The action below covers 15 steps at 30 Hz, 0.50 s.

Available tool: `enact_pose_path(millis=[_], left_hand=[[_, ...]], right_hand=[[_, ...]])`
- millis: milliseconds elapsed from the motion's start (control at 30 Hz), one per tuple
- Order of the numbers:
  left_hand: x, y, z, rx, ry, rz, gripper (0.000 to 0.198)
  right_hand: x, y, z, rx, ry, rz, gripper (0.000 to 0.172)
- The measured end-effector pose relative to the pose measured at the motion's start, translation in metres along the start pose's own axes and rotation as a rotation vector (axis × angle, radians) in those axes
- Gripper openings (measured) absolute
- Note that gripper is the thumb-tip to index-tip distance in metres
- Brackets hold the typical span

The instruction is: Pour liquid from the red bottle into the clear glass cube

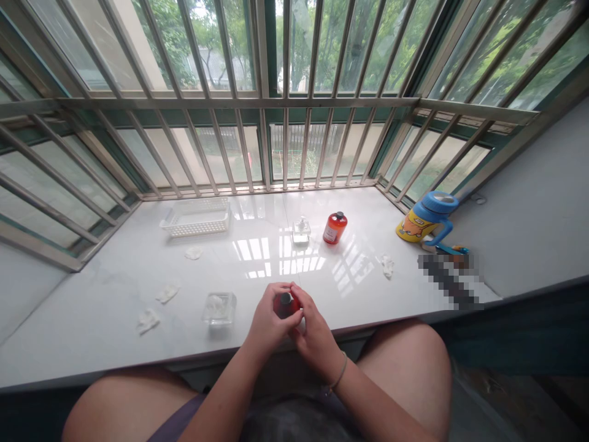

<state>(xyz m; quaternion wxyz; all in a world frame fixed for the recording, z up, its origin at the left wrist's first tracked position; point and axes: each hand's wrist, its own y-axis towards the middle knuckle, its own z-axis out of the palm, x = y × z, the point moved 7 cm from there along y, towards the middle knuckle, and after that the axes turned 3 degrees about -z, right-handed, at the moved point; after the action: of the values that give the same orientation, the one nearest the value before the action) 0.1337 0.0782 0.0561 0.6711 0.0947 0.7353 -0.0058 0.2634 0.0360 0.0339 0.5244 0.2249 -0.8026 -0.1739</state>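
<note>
A small red bottle with a dark cap (286, 305) sits between my left hand (271, 316) and my right hand (315, 334), just above the near edge of the white marble sill (92, 325). Fingers of both hands wrap around it and hide most of its body. To my left of the hands is a small clear glass box (219, 309) with something white inside. Farther back stand an orange bottle with a black cap (334, 228) and a small glass bottle (301, 232).
A white plastic basket (196, 217) stands at the back left. Crumpled white tissues (167, 294) lie about the sill. A yellow cup with a blue lid (427, 218) stands at the right, beside a pixelated patch (448, 280). Metal window bars (285, 141) close off the far side.
</note>
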Motion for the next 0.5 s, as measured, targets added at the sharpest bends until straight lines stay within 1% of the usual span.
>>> enact_pose_path(millis=[100,200,267,333,400,500], left_hand=[[0.0057,-0.0028,-0.0009,-0.059,-0.098,-0.038,0.045],[0.0061,-0.0040,-0.0005,-0.062,-0.093,-0.053,0.054],[0.0047,-0.0038,0.0016,-0.024,-0.047,-0.050,0.053],[0.0043,-0.0035,0.0031,-0.003,-0.062,-0.043,0.046],[0.0054,-0.0035,0.0023,-0.022,-0.116,-0.038,0.043],[0.0085,-0.0041,-0.0001,-0.065,-0.122,-0.046,0.050]], right_hand=[[-0.0005,0.0000,-0.0010,0.003,-0.006,0.003,0.083],[-0.0005,0.0004,-0.0011,0.007,-0.007,-0.001,0.083],[-0.0001,0.0004,-0.0010,0.006,-0.007,-0.013,0.083],[-0.0002,0.0001,-0.0011,0.004,-0.004,-0.014,0.082],[-0.0009,0.0000,-0.0013,0.005,-0.004,0.000,0.082],[-0.0008,-0.0001,-0.0015,0.002,-0.006,0.012,0.083]])
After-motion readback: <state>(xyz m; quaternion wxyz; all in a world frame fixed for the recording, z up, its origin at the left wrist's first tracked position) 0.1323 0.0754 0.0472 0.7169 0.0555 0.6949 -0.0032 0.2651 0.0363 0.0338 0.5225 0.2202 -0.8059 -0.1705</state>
